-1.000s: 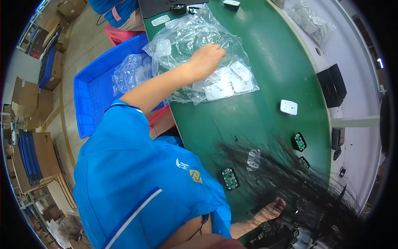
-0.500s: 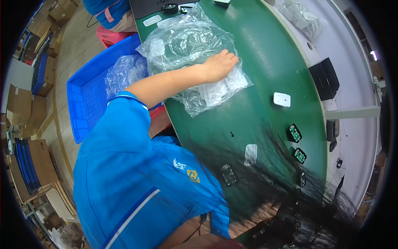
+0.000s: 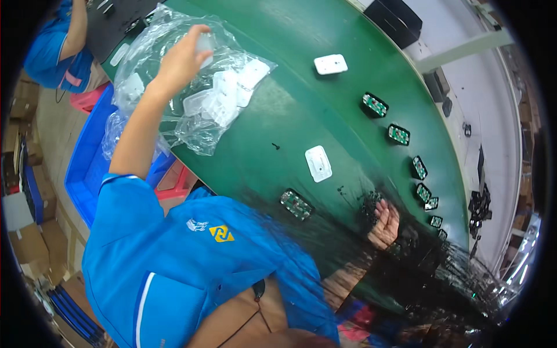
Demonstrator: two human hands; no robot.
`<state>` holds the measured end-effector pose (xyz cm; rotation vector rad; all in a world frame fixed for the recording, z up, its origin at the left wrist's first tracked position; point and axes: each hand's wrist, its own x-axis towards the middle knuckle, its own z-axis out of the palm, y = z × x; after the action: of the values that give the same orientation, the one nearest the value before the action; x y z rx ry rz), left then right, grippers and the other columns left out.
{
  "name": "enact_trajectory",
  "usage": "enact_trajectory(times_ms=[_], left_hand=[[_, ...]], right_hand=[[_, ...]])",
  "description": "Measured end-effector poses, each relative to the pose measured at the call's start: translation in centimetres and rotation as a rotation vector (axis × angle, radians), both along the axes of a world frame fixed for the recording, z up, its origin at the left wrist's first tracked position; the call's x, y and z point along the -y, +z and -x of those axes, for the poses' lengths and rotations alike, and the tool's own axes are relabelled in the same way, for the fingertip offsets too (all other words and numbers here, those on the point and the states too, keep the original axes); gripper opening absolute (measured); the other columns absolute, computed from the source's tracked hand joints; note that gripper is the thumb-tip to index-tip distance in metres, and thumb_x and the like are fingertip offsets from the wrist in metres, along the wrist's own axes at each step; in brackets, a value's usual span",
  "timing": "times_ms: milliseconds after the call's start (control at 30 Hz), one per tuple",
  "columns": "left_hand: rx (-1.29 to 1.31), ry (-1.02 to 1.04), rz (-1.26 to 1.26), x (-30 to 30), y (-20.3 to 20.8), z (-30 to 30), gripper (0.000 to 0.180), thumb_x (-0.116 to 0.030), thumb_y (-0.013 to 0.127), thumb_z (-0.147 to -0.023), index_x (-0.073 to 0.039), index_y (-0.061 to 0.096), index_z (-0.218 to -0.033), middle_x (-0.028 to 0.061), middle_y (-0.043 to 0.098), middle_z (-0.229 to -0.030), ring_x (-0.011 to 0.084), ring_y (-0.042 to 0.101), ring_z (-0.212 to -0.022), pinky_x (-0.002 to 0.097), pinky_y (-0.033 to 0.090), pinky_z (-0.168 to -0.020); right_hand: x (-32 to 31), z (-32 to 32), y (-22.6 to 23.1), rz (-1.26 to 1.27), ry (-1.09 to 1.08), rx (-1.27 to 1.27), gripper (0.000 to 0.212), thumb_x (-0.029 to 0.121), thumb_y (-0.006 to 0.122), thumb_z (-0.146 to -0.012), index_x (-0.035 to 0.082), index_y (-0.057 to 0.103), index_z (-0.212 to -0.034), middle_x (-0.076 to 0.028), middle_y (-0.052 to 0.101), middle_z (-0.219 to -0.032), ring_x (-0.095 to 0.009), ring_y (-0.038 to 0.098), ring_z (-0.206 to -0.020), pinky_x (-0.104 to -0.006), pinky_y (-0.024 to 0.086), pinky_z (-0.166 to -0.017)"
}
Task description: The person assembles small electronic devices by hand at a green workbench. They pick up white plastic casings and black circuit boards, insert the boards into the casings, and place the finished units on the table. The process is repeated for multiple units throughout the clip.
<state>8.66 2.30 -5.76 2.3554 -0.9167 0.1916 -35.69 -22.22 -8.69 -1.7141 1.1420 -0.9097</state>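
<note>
Cover (image 3: 205, 50) was pinched in our left hand (image 3: 178, 61), above the bag (image 3: 200, 136); our right hand (image 3: 384, 226) was loosely curled, its hold unclear. Cases (image 3: 399, 134) along our bench (image 3: 290, 98) still lay uncovered.

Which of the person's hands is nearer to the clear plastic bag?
Left. The left hand is over the clear plastic bag; the right hand is apart from it, toward the picture's lower right.
</note>
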Motion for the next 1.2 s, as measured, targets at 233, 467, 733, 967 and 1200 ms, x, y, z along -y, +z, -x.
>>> enact_trajectory(times_ms=[233,467,733,967,1200], left_hand=[[-0.364,-0.424,0.391,3.9,3.9,9.7,0.012,-0.012,0.058,-0.086,-0.005,0.063,-0.095,0.0056,0.062,-0.088,0.0152,0.058,-0.075,0.0277,0.046,-0.065],[-0.218,-0.744,0.282,10.1,0.9,18.8,0.012,-0.014,0.063,-0.082,-0.011,0.062,-0.094,0.006,0.055,-0.081,0.0243,0.06,-0.067,0.0342,0.049,-0.056],[-0.176,-0.726,0.486,11.8,-0.3,19.4,0.018,-0.012,0.066,-0.078,-0.012,0.061,-0.096,0.0064,0.054,-0.086,0.0247,0.061,-0.065,0.0341,0.05,-0.053],[-0.289,-0.772,0.457,11.6,-1.6,19.5,0.015,-0.014,0.066,-0.079,-0.008,0.059,-0.091,0.0081,0.052,-0.084,0.0262,0.059,-0.064,0.0349,0.05,-0.053],[-0.541,-0.737,0.481,11.4,-2.1,19.3,0.014,-0.011,0.065,-0.078,-0.005,0.057,-0.088,0.0087,0.052,-0.083,0.0287,0.057,-0.065,0.037,0.048,-0.054]], right_hand=[[-2.4,-3.7,3.6,-0.187,0.112,0.204,0.014,0.0,0.046,-0.093,-0.003,0.046,-0.107,-0.022,0.063,-0.104,-0.022,0.067,-0.082,-0.0261,0.053,-0.071],[-4.6,-8.5,5.8,-0.175,0.324,0.185,0.017,0.006,0.048,-0.095,-0.002,0.046,-0.109,-0.02,0.064,-0.099,-0.022,0.066,-0.084,-0.0287,0.052,-0.076],[-4.4,-9.8,5.7,-0.356,0.25,0.381,0.014,0.002,0.056,-0.089,0.0,0.048,-0.1,-0.021,0.063,-0.102,-0.02,0.063,-0.09,-0.0299,0.049,-0.081],[-5.8,-11.9,3.7,-0.488,0.298,0.512,0.009,-0.002,0.066,-0.081,0.002,0.06,-0.086,-0.003,0.052,-0.088,-0.011,0.051,-0.082,-0.0231,0.041,-0.076],[-6.5,-13.2,3.4,-0.46,0.27,0.461,0.007,-0.001,0.063,-0.084,0.002,0.061,-0.091,-0.003,0.05,-0.09,-0.01,0.05,-0.081,-0.0228,0.041,-0.073]])
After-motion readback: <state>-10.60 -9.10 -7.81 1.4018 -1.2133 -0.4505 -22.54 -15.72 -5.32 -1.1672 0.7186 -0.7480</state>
